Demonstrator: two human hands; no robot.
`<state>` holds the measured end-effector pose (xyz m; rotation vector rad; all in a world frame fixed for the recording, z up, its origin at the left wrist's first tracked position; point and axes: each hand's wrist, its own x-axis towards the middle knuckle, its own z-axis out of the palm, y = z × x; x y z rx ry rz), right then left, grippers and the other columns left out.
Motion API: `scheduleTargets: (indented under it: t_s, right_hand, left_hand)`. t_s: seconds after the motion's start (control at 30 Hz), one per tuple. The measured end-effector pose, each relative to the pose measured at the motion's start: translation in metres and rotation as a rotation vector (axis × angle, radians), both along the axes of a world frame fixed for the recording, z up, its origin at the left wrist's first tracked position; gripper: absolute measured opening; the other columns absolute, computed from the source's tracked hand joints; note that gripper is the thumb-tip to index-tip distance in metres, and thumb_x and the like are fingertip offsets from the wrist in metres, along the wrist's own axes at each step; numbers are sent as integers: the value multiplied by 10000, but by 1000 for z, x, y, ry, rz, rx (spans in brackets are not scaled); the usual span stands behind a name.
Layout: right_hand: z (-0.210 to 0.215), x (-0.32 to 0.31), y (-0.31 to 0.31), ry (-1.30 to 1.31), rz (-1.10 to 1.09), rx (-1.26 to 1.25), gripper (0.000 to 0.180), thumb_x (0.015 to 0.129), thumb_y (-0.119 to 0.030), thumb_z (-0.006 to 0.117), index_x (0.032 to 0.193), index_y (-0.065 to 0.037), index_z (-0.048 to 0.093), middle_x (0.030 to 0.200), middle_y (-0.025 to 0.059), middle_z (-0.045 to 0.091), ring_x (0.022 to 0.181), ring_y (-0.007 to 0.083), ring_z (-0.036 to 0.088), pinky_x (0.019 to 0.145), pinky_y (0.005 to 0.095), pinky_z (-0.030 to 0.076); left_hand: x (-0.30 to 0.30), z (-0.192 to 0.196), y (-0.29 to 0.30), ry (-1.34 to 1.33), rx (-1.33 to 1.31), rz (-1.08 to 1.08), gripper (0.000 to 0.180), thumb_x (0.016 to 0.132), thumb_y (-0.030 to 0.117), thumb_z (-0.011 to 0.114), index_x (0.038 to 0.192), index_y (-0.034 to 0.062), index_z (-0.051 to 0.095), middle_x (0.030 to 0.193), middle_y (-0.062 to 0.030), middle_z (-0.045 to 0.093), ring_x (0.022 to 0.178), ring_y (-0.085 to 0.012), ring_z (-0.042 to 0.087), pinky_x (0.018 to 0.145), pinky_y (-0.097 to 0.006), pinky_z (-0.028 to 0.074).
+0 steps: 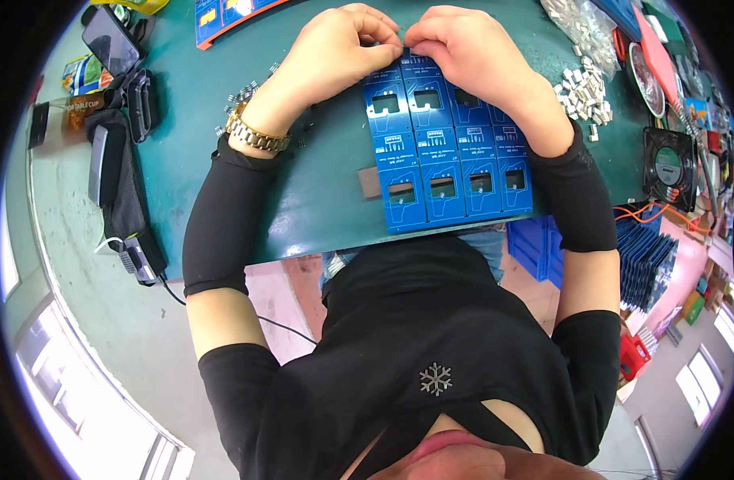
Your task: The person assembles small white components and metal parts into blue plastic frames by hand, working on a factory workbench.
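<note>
A blue circuit board panel [443, 152], made of repeated sections with rectangular cut-outs, lies on the green table in front of me. My left hand [335, 54] is at its far edge, thumb and fingers pinched together. Opposite it, my right hand [467, 50] is also closed in a pinch, its fingertips almost meeting the left ones over the same edge. Whatever sits between the fingertips is too small and too covered to make out. The right hand and wrist hide the panel's far right part.
Small metallic parts [243, 96] lie by my left wrist. White connectors [585, 94] are heaped at the right, below a clear plastic bag [583, 32]. A black fan [669, 166] stands near the right edge. Another board in an orange frame [231, 14] lies at the back.
</note>
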<state>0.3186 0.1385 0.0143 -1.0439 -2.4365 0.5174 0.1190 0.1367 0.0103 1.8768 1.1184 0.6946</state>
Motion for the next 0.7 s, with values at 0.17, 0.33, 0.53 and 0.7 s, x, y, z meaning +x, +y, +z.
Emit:
scheduleTargets:
  t_s: [0.17,0.33,0.53,0.7]
  right_hand:
    - [-18,1,1,-65,4,214,113,792,-80,638,884,-79,704,869,73,647,833,282,643,724,374,528]
    - [-22,7,2,-69,20,284,97,808,-99,645,883,-76,701,861,73,648,823,283,645,720,372,526]
    - [-24,1,3,-76,-12,240,116,807,-104,645,902,-94,710,857,61,650,831,269,651,718,361,530]
    - [-22,0,-2,-157,-35,313,131,811,-91,633,911,-103,716,848,58,654,829,265,655,718,361,533]
  left_hand:
    - [-6,-27,8,-183,255,-111,114,787,88,681,802,-24,690,876,-123,662,849,-218,621,761,-311,496]
    - [-2,-16,3,107,110,-63,163,862,136,659,920,-12,693,1073,-71,654,941,-166,624,845,-282,494]
    - [-8,-21,3,27,98,-9,178,829,139,659,894,-26,681,978,-88,655,827,-167,645,762,-290,523]
    - [-7,-22,4,39,147,-31,172,830,133,656,901,-21,688,992,-88,661,826,-171,651,768,-293,529]
